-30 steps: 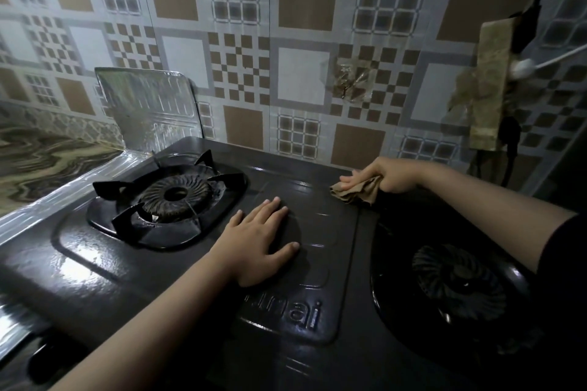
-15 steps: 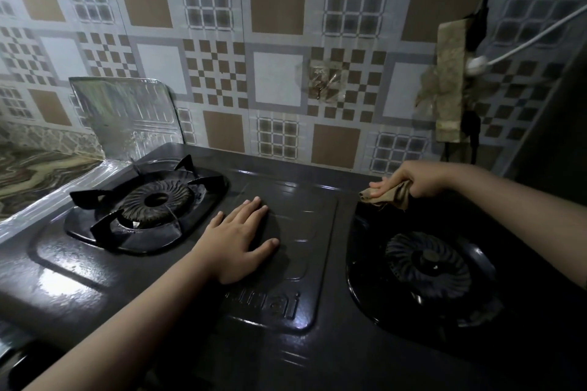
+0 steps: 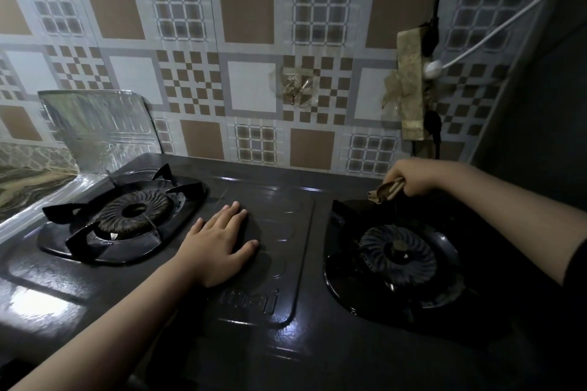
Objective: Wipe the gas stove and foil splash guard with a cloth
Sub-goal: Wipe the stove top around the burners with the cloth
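Head view, risk: the right hand (image 3: pixel 409 179) works at the back edge of the gas stove (image 3: pixel 317 343), just beside the right burner (image 3: pixel 398 251); the cloth (image 3: pixel 386 192) could snag there.
Head view, second risk: the foil splash guard (image 3: pixel 98 127) stands at the far left, well apart from the cloth, so it may get skipped.
Cloth and grip: bunched in the right hand's clenched fingers, its free end poking left onto the stove top.
Left hand (image 3: pixel 219 243): released, fingers straight, palm flat on the centre panel between the left burner (image 3: pixel 133 211) and the right one.
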